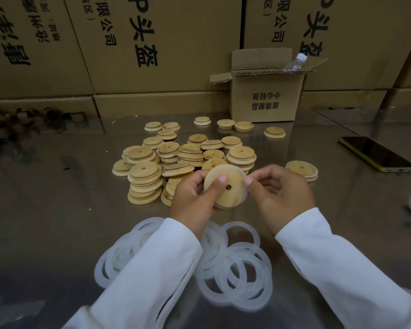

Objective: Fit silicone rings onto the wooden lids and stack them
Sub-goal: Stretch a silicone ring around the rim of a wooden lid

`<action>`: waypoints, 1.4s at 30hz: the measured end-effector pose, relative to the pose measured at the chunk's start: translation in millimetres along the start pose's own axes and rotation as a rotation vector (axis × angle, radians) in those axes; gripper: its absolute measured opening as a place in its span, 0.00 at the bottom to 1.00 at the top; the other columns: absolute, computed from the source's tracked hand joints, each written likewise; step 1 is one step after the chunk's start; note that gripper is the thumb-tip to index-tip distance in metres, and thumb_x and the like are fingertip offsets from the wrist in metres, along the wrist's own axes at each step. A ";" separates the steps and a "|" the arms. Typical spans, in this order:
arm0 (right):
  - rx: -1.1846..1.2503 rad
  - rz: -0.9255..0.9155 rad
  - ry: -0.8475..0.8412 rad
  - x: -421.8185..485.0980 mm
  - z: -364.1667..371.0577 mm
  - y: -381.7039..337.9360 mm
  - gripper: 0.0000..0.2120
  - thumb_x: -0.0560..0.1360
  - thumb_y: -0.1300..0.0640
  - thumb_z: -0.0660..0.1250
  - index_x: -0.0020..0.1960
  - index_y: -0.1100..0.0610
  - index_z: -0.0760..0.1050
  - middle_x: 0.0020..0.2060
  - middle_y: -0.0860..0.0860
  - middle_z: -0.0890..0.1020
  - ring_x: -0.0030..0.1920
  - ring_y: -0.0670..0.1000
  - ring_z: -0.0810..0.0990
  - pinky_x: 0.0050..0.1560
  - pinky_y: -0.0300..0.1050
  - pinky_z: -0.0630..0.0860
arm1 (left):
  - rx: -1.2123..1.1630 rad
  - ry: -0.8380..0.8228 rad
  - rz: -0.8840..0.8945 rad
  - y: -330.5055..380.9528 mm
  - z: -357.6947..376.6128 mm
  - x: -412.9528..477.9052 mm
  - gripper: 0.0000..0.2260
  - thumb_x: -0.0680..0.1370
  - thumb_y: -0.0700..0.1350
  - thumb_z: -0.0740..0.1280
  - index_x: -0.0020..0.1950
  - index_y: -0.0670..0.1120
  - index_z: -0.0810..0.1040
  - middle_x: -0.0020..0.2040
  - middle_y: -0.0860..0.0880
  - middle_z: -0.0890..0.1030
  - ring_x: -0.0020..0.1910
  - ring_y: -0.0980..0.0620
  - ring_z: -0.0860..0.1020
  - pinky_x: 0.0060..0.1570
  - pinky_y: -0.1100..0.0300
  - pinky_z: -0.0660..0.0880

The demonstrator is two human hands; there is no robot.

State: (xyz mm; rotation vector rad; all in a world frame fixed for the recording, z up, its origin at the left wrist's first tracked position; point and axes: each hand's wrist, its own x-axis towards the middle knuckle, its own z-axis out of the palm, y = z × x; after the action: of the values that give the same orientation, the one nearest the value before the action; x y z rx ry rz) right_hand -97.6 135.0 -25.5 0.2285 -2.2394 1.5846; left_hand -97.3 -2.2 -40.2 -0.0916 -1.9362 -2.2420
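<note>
Gripping the wooden lid point(224, 189), thumb pressed on its face, the left hand point(192, 198) holds it above the table point(57, 186). The right hand point(280, 188) pinches the silicone ring point(242, 173) at the lid's right rim, the side nearest it, so seating the ring likely falls to that hand.

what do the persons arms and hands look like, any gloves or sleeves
Both arms wear long, loose white sleeves, plain with no visible markings; the left sleeve and right sleeve end at the wrists. The left hand and right hand are bare: no gloves, and no rings or watch show. The visible nails are short.
</note>
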 end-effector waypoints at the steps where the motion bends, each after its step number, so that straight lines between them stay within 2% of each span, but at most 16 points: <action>1: -0.020 0.000 -0.001 0.4 -0.2 0.7 0.09 0.71 0.56 0.70 0.35 0.46 0.75 0.34 0.40 0.80 0.38 0.40 0.78 0.37 0.29 0.70 | 0.043 -0.008 0.013 -0.2 0.1 -0.2 0.03 0.74 0.43 0.67 0.46 0.47 0.79 0.45 0.44 0.81 0.47 0.46 0.80 0.40 0.56 0.78; 4: -0.064 -0.019 -0.024 0.4 -1.1 0.9 0.10 0.71 0.57 0.70 0.35 0.46 0.74 0.34 0.40 0.79 0.39 0.41 0.77 0.39 0.30 0.70 | 0.185 -0.024 0.088 1.7 -1.3 -0.5 0.03 0.75 0.43 0.66 0.46 0.49 0.79 0.43 0.48 0.81 0.43 0.52 0.79 0.40 0.61 0.76; 9: 0.013 0.029 -0.016 4.3 -5.0 -1.5 0.09 0.71 0.60 0.69 0.35 0.49 0.76 0.35 0.46 0.81 0.41 0.45 0.79 0.40 0.33 0.72 | 0.165 -0.057 0.097 5.4 -3.2 -0.3 0.04 0.75 0.43 0.66 0.47 0.51 0.79 0.46 0.45 0.82 0.49 0.46 0.80 0.48 0.49 0.78; 14: 0.077 0.112 -0.054 8.6 -8.5 -4.5 0.09 0.73 0.59 0.68 0.36 0.50 0.77 0.35 0.46 0.82 0.40 0.44 0.79 0.39 0.35 0.71 | 0.065 -0.043 0.076 3.1 -1.6 0.3 0.05 0.75 0.43 0.66 0.46 0.51 0.80 0.46 0.49 0.83 0.49 0.49 0.80 0.44 0.56 0.79; 17: 0.084 0.103 -0.068 10.2 -9.5 -5.2 0.09 0.73 0.60 0.68 0.35 0.50 0.77 0.34 0.45 0.81 0.39 0.43 0.78 0.39 0.33 0.71 | 0.033 -0.036 0.069 2.7 -0.5 0.1 0.05 0.75 0.43 0.66 0.47 0.51 0.80 0.47 0.48 0.83 0.51 0.49 0.80 0.46 0.54 0.79; 24: 0.117 0.028 -0.078 5.5 -8.1 -2.9 0.09 0.70 0.58 0.70 0.35 0.46 0.78 0.34 0.43 0.82 0.39 0.43 0.80 0.38 0.29 0.73 | 0.018 -0.022 0.078 1.9 -2.5 0.7 0.04 0.73 0.43 0.67 0.46 0.50 0.81 0.44 0.49 0.83 0.48 0.49 0.80 0.43 0.55 0.78; 28: 0.213 0.047 -0.075 4.4 -6.3 -3.9 0.08 0.70 0.58 0.71 0.37 0.46 0.79 0.32 0.40 0.82 0.37 0.38 0.79 0.35 0.24 0.72 | -0.038 0.008 0.056 1.8 -1.9 -0.2 0.08 0.68 0.48 0.69 0.46 0.50 0.81 0.44 0.48 0.84 0.49 0.47 0.81 0.42 0.55 0.78; 33: 0.250 0.092 -0.103 4.8 -7.4 -3.8 0.10 0.69 0.61 0.71 0.37 0.46 0.78 0.31 0.42 0.83 0.38 0.43 0.82 0.41 0.33 0.77 | -0.033 0.011 0.055 2.5 -2.5 -0.4 0.14 0.64 0.53 0.69 0.47 0.51 0.81 0.48 0.47 0.83 0.51 0.47 0.81 0.45 0.52 0.79; 36: 0.216 0.075 -0.098 4.0 -7.0 -5.1 0.12 0.70 0.63 0.71 0.36 0.46 0.77 0.29 0.42 0.82 0.36 0.42 0.81 0.40 0.32 0.77 | -0.017 0.013 0.069 2.9 -1.6 -0.4 0.13 0.64 0.53 0.69 0.47 0.51 0.80 0.47 0.47 0.83 0.51 0.46 0.80 0.44 0.52 0.79; 39: 0.184 0.066 -0.075 3.2 -6.5 -6.4 0.13 0.71 0.64 0.70 0.36 0.46 0.76 0.32 0.44 0.81 0.38 0.44 0.80 0.42 0.36 0.77 | -0.032 0.020 0.091 3.8 -1.3 -0.3 0.14 0.62 0.54 0.69 0.45 0.51 0.81 0.45 0.48 0.83 0.50 0.47 0.80 0.41 0.57 0.79; 42: 0.164 0.050 -0.066 2.5 -6.2 -7.7 0.12 0.71 0.63 0.70 0.37 0.47 0.76 0.34 0.45 0.81 0.39 0.44 0.79 0.41 0.34 0.75 | -0.061 0.020 0.102 4.0 -0.7 -1.0 0.15 0.62 0.54 0.69 0.46 0.51 0.80 0.47 0.48 0.83 0.50 0.48 0.80 0.42 0.57 0.78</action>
State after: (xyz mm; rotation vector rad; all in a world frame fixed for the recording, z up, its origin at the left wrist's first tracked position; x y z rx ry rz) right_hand -95.8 138.3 -15.9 0.2755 -2.1805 1.8141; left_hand -95.6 -3.4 -36.6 -0.1714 -1.8111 -2.2273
